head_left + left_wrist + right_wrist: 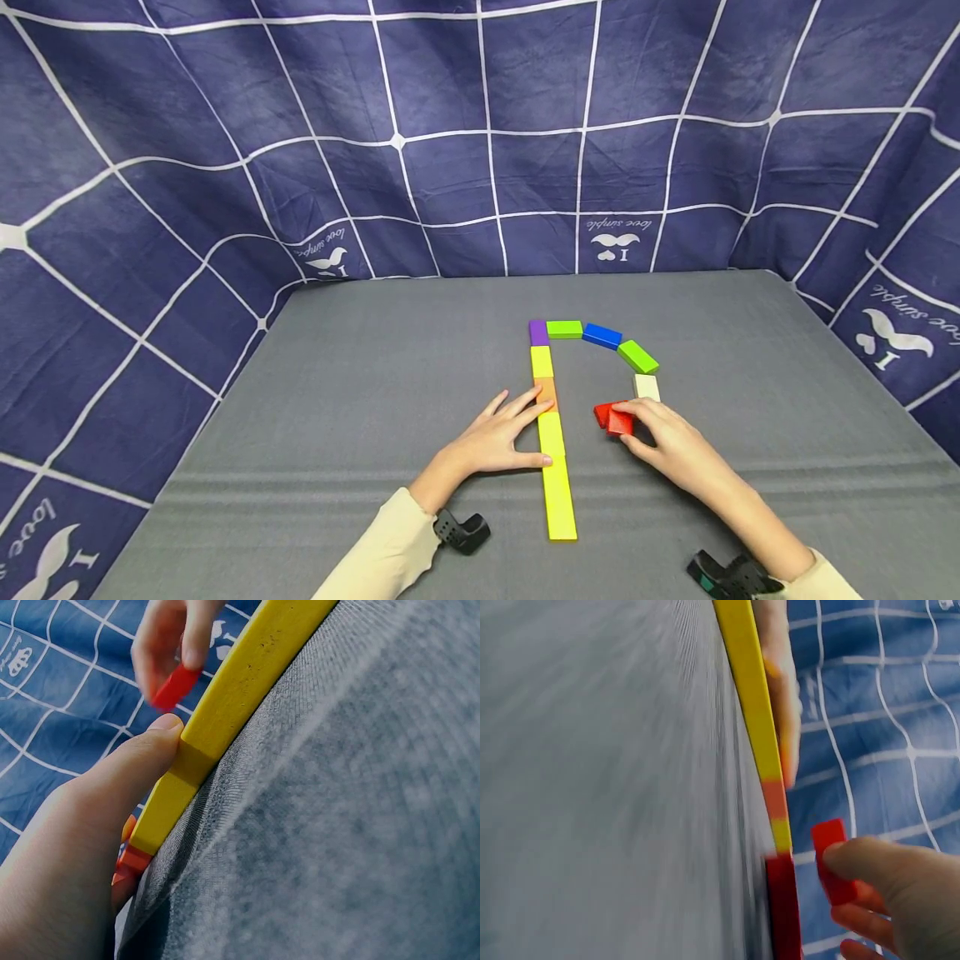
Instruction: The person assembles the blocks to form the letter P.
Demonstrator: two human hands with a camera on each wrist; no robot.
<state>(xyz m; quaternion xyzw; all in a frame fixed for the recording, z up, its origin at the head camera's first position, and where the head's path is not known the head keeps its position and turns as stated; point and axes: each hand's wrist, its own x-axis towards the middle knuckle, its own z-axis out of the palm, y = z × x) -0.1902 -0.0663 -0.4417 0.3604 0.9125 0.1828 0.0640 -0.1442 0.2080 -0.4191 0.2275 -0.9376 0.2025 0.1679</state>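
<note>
A straight row of flat blocks runs toward me: purple [538,333], yellow [542,362], orange [548,396], then more yellow blocks [558,500]. My left hand [491,440] lies at this row with fingers spread; its fingertips touch the orange block and its thumb the yellow part. Between thumb and fingers my right hand [671,442] pinches a red block [831,862], held up off the table. Just behind it another red block [602,414] lies on the cloth, partly covered in the head view. A cream block [647,387] sits beyond the right hand, its near end hidden.
From the purple block, a green block [564,330], a blue block [602,336] and another green block [638,357] curve right toward the cream one. Grey cloth [375,375] covers the table. A blue curtain with white lines [450,167] hangs behind and at both sides.
</note>
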